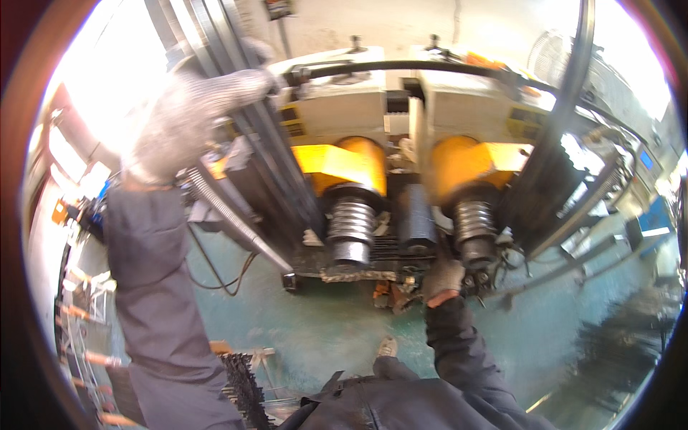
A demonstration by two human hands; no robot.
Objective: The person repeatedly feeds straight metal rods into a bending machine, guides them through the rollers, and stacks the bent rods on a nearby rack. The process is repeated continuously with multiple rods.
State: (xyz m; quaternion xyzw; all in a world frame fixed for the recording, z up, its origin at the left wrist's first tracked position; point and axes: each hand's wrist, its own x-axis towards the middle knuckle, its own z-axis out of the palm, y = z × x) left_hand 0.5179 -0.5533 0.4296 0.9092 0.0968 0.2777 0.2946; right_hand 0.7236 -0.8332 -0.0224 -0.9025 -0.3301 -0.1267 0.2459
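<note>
My left hand [183, 115], in a pale knitted glove, is raised at the upper left. Its fingers lie closed around long dark metal bars [265, 136] that slant down beside the machine. Low in front of the machine, my gloved right hand [442, 279] reaches in between a dark cylinder [416, 218] and the right ribbed metal roller [474, 233]. Its fingers are blurred and hidden by the machine parts. A matching ribbed roller [351, 229] stands to the left, and each roller sits under a yellow housing [362, 161].
Two pale machine blocks [337, 107] stand behind the rollers, with a black hose [401, 66] arching across. Another slanted bar [552, 150] rises at right. A flexible metal conduit [229, 215] runs down at left. Dark bristly material [616, 351] lies on the green floor [315, 315].
</note>
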